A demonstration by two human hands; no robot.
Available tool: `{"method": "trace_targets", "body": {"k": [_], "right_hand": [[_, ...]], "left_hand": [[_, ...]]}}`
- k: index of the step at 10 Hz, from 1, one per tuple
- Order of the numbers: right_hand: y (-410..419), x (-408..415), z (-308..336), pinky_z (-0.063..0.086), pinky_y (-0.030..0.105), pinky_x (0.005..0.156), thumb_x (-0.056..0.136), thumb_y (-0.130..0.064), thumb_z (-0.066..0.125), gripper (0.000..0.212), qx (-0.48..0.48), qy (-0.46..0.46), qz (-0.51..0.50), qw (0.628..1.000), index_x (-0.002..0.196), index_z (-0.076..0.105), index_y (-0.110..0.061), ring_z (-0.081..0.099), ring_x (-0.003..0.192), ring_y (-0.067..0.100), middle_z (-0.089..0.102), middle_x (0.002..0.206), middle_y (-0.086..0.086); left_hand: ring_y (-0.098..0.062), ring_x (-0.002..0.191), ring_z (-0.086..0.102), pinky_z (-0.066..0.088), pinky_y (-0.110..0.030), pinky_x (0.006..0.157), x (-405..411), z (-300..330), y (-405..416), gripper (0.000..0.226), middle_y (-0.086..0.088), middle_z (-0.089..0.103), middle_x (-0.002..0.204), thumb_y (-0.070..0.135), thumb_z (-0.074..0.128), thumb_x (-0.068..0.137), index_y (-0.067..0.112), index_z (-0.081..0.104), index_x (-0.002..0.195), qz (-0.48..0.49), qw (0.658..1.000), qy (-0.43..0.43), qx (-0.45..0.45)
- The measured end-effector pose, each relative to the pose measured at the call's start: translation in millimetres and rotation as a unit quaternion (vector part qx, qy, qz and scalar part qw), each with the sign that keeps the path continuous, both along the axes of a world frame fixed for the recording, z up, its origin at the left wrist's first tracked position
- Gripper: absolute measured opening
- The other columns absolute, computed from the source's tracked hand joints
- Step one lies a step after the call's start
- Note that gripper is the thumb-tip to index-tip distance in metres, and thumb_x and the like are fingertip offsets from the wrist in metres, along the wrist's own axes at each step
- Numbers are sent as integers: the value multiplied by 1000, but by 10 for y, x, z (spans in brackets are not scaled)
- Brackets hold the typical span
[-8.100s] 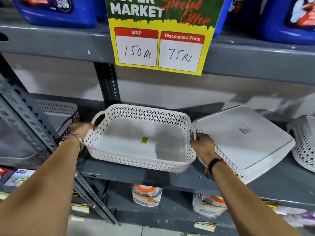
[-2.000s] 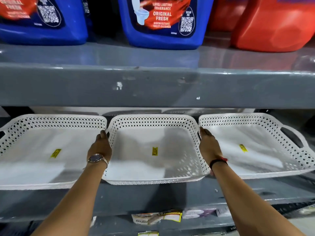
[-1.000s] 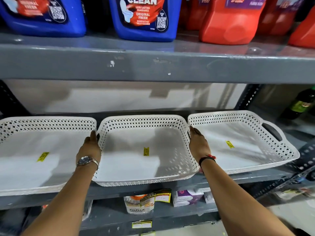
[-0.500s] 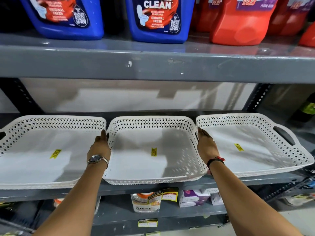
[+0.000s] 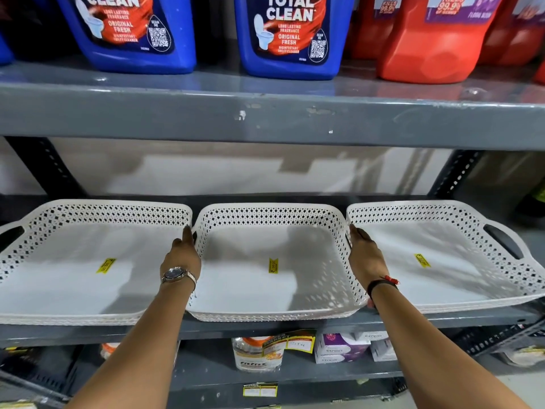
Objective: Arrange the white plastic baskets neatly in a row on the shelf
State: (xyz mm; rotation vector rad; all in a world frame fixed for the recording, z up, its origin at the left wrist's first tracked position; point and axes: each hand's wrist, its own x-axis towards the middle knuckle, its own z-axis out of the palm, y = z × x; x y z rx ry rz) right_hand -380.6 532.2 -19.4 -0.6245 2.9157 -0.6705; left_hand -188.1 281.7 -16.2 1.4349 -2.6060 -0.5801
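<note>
Three white perforated plastic baskets stand side by side on the grey shelf (image 5: pixel 265 327), each with a yellow sticker inside. The left basket (image 5: pixel 88 212) and the right basket (image 5: pixel 442 209) flank the middle basket (image 5: pixel 265 215). My left hand (image 5: pixel 182 256), with a wristwatch, grips the middle basket's left handle, squeezed between it and the left basket. My right hand (image 5: pixel 364 256), with a dark wristband, grips its right handle against the right basket. The fingertips are hidden behind the rims.
Blue toilet-cleaner jugs (image 5: pixel 289 36) and red jugs (image 5: pixel 433 39) stand on the upper shelf (image 5: pixel 265 119), which overhangs the baskets. Dark slotted uprights (image 5: pixel 454 175) frame the bay. Bottles and small boxes (image 5: pixel 342 348) sit on the lower shelf.
Earlier one basket leaned upside down and the row was uneven; now all three sit upright in line. Over the last second only the view shifted; both hands stay on the middle basket.
</note>
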Motion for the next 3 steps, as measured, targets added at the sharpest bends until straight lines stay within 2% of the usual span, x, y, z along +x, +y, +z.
{"method": "trace_targets", "body": {"k": [1, 3], "right_hand": [[1, 22, 26, 35, 33, 109, 85, 15, 28, 67, 1, -8, -2, 1000, 146, 20, -11, 33, 137, 26, 29, 152, 9], [-18, 64, 117, 41, 38, 103, 88, 7, 30, 70, 82, 14, 4, 997, 148, 5, -17, 33, 136, 27, 21, 155, 6]], "left_hand": [[-44, 122, 49, 41, -48, 100, 9, -6, -42, 58, -23, 43, 138, 8, 29, 96, 16, 10, 150, 2, 1000, 3, 9], [-44, 121, 49, 44, -50, 98, -28, 11, -36, 52, -25, 43, 137, 25, 26, 99, 11, 17, 148, -2, 1000, 6, -2]]}}
